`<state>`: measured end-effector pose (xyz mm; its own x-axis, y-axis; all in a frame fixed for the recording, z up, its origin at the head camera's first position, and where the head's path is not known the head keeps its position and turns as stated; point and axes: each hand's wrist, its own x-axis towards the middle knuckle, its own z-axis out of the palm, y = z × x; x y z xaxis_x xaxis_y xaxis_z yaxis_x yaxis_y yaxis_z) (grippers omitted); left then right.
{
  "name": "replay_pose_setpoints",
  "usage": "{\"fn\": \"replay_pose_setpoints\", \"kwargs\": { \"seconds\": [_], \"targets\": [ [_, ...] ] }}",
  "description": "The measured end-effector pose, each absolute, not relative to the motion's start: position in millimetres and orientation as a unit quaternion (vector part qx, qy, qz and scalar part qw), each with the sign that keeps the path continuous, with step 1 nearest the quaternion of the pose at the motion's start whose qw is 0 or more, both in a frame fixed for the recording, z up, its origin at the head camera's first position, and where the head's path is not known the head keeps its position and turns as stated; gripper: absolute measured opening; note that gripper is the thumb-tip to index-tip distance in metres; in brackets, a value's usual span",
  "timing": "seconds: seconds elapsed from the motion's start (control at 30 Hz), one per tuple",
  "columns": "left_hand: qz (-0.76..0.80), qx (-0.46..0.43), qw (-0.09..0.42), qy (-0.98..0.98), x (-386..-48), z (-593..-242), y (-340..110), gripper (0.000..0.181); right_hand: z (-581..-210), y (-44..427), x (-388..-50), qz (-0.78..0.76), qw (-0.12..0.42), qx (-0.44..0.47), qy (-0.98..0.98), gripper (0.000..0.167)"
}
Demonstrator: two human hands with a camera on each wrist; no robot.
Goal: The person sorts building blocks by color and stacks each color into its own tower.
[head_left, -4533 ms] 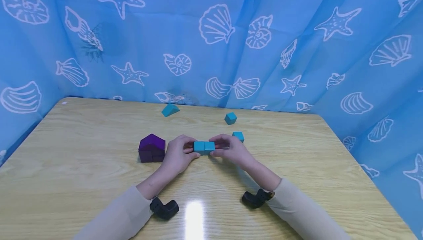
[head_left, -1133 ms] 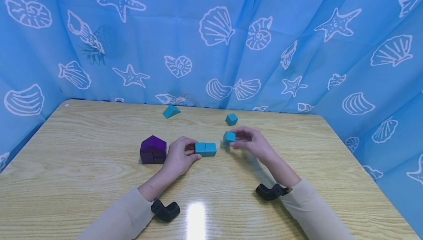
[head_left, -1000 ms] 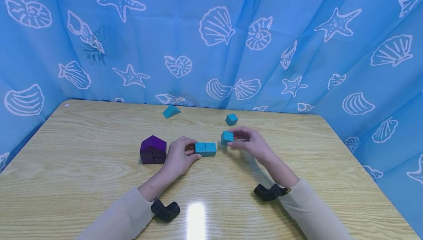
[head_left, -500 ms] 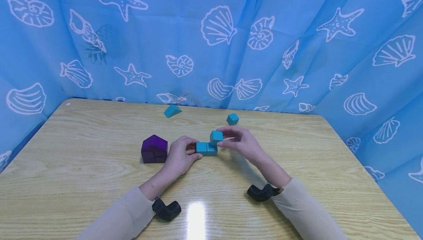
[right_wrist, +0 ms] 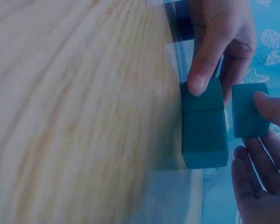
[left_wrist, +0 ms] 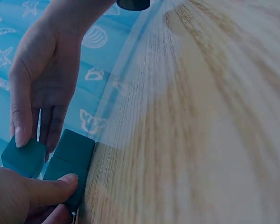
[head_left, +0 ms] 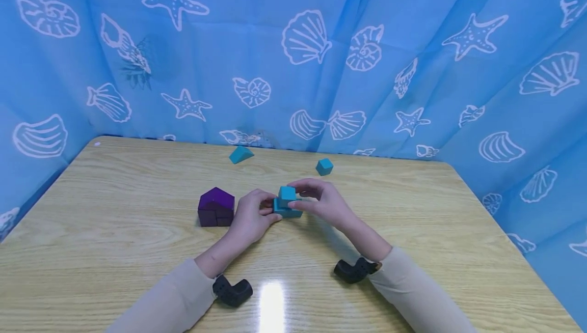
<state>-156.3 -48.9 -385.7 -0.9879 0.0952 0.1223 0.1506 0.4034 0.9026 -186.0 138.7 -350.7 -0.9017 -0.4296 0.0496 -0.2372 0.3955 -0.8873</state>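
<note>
Two teal blocks (head_left: 293, 214) stand side by side on the table, touching. My left hand (head_left: 249, 216) pinches the left one between thumb and fingers. Above the pair, my right hand (head_left: 323, 203) grips a teal cube (head_left: 287, 195) by its sides. In the right wrist view a narrow gap separates this held cube (right_wrist: 247, 114) from the lower blocks (right_wrist: 204, 133). The left wrist view also shows the raised cube (left_wrist: 25, 156), with the right thumb on it. Part of the left lower block is hidden behind my left fingers.
Just left of my left hand stands a small house shape of purple blocks (head_left: 216, 209). Farther back on the wooden table (head_left: 137, 267) lie a teal triangular block (head_left: 240, 154) and another teal cube (head_left: 324, 167). A blue shell-print curtain (head_left: 257, 43) hangs behind the table.
My right hand has let go of the right block of the pair, taken the nearby cube and carried it left, over the pair. The left hand has stayed at its block.
</note>
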Motion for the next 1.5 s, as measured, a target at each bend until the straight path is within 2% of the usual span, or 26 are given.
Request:
{"fn": "replay_pose_setpoints", "kwargs": {
  "seconds": [0.23,1.23,1.5],
  "targets": [
    [-0.539,-0.093,0.045,-0.836,-157.4,-384.9,-47.6,0.036,-351.1,135.7,-189.0,-0.503,0.096,-0.21,0.833,0.038],
    [-0.518,-0.096,0.031,-0.849,-159.8,-388.7,-50.1,0.037,-354.9,133.5,-191.2,-0.476,0.104,-0.248,0.837,0.037],
    [-0.521,-0.095,0.033,-0.847,-158.9,-389.1,-49.6,0.035,-355.6,134.3,-190.3,-0.468,0.104,-0.245,0.843,0.044]
  ]
}}
